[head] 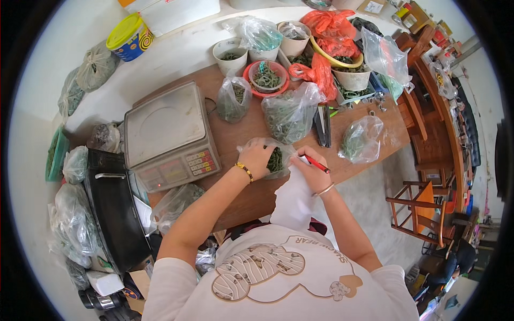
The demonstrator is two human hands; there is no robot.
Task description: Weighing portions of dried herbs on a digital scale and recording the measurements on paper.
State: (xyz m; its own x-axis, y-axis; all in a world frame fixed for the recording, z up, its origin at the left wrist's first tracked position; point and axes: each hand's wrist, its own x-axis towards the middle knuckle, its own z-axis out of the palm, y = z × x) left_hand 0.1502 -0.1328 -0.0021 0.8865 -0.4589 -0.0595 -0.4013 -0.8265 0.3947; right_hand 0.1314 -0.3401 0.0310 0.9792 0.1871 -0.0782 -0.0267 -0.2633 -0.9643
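My left hand [258,159] grips a clear plastic bag [280,161] of dark green plant pieces at the table's near edge. Some of the bag's film is hidden under my fingers. Just right of it, my right hand [314,167] holds a red pen [315,163] that slants across the fingers. A torn-edged white sheet, apparently paper [290,196], hangs below that hand towards my shirt. The fingertips of my right hand are close to the bag's edge; whether they pinch it I cannot tell. A larger bag of green plant pieces [283,116] stands just beyond.
A weighing scale [168,134] occupies the left of the wooden table [237,200]. Small filled bags [234,99] [361,139] flank a black stapler-like tool [322,126]. Tubs, a red bowl [245,74] and red bags [331,32] crowd the back. A wooden chair [421,208] stands right.
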